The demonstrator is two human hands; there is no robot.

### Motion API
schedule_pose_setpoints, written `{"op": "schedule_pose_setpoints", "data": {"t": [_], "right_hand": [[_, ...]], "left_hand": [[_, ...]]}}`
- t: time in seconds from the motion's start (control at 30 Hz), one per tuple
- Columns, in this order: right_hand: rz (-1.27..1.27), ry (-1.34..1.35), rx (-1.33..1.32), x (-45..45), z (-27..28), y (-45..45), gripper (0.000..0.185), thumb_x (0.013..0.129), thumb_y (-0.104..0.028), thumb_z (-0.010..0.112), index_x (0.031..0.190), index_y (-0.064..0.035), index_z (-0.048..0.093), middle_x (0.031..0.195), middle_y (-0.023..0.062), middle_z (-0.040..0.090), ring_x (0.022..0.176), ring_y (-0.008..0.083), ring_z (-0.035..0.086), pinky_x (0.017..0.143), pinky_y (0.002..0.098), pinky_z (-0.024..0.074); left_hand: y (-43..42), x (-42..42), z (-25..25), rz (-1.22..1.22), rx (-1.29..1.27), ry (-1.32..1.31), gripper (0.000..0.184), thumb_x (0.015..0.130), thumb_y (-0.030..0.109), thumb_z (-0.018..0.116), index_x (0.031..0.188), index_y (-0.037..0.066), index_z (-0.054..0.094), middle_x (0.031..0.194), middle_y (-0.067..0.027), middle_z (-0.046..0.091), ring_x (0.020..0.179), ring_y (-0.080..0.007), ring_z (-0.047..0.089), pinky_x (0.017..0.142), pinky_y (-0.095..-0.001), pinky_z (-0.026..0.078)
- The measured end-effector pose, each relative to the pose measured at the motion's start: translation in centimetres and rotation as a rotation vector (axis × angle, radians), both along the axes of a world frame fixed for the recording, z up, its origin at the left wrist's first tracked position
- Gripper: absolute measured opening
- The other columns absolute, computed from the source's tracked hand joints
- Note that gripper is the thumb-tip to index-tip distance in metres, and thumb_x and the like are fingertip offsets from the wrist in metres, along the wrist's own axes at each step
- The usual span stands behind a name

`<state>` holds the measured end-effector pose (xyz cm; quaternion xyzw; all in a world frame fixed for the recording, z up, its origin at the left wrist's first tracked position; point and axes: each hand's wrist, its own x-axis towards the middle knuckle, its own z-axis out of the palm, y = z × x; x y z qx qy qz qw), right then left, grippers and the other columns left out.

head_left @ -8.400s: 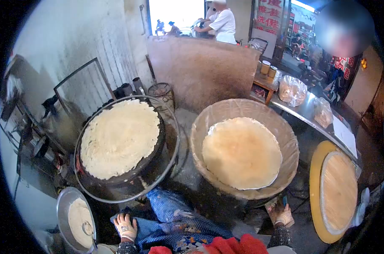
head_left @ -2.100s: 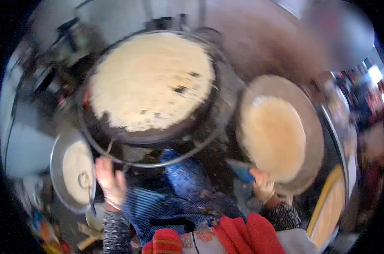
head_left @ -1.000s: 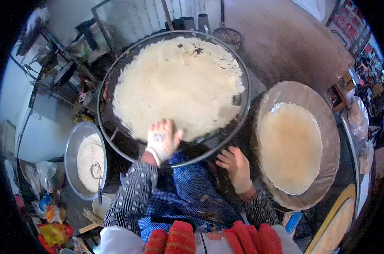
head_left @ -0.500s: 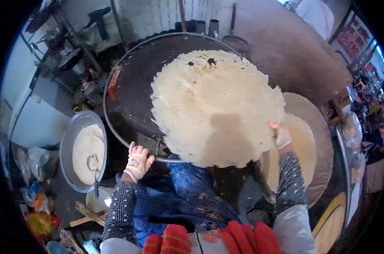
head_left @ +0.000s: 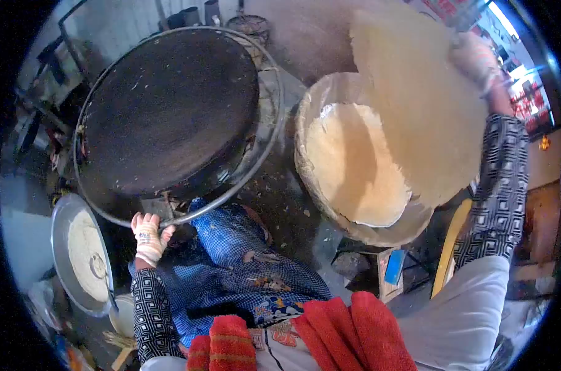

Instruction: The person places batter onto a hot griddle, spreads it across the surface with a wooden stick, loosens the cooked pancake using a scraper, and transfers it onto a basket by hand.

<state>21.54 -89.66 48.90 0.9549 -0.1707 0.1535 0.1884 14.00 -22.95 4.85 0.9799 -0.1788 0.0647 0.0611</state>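
Observation:
A large, thin, pale pancake (head_left: 416,111) hangs by its far right edge from my right hand (head_left: 476,63). The hand is gloved, smeared by motion, and closed on that edge. Beneath the raised sheet, another round pancake (head_left: 342,167) lies on a wide cloth-covered round holder (head_left: 305,164). My left hand (head_left: 149,240), in a pale fingerless glove, has its fingers curled over the near side of the metal ring (head_left: 222,196). Inside this ring sits the dark round griddle (head_left: 175,111), bare but for small crumbs.
A metal basin (head_left: 61,238) of pale batter with a ladle (head_left: 98,266) stands at the left, a pale bucket (head_left: 123,316) below it. A yellow-edged board (head_left: 450,247) leans at the right. Blue checked cloth (head_left: 231,253) covers my legs.
My right hand has swung up and right, carrying the pancake off the griddle to above the cloth-covered holder. The view has turned right; my left hand stays at the ring.

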Motion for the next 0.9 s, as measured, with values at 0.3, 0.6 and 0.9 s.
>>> {"op": "schedule_pose_setpoints", "data": {"t": [0.3, 0.6, 0.9], "right_hand": [[0.358, 0.049, 0.044, -5.3, -44.4, 0.9, 0.028, 0.089, -0.028, 0.052, 0.103, -0.0163, 0.073, 0.088, 0.0152, 0.072, 0.083, 0.0333, 0.069, 0.073, 0.055, 0.0511], [-0.181, 0.757, 0.566, -8.9, -56.2, 4.2, 0.031, 0.09, -0.032, 0.062, 0.114, -0.0146, 0.072, 0.118, 0.0091, 0.07, 0.112, 0.0267, 0.066, 0.089, 0.0439, 0.0525], [-0.06, 0.618, 0.586, -10.9, -66.9, -0.6, 0.026, 0.084, -0.029, 0.063, 0.099, -0.0123, 0.076, 0.093, 0.0142, 0.074, 0.088, 0.0306, 0.071, 0.073, 0.0462, 0.0566]], "left_hand": [[4.0, 0.5, 1.7, -0.126, 0.029, 0.037, 0.051, 0.077, 0.04, 0.066, 0.105, -0.001, 0.054, 0.108, -0.0238, 0.053, 0.113, -0.0481, 0.045, 0.108, -0.0581, 0.029], [6.6, 1.7, 2.1, -0.071, 0.272, 0.258, 0.047, 0.078, 0.03, 0.06, 0.11, -0.003, 0.051, 0.113, -0.0257, 0.048, 0.121, -0.0503, 0.039, 0.112, -0.0593, 0.025], [1.8, 0.7, 2.2, 0.056, 0.349, 0.216, 0.039, 0.077, 0.026, 0.066, 0.103, -0.001, 0.056, 0.106, -0.0236, 0.058, 0.106, -0.0424, 0.052, 0.103, -0.0529, 0.036]]}}
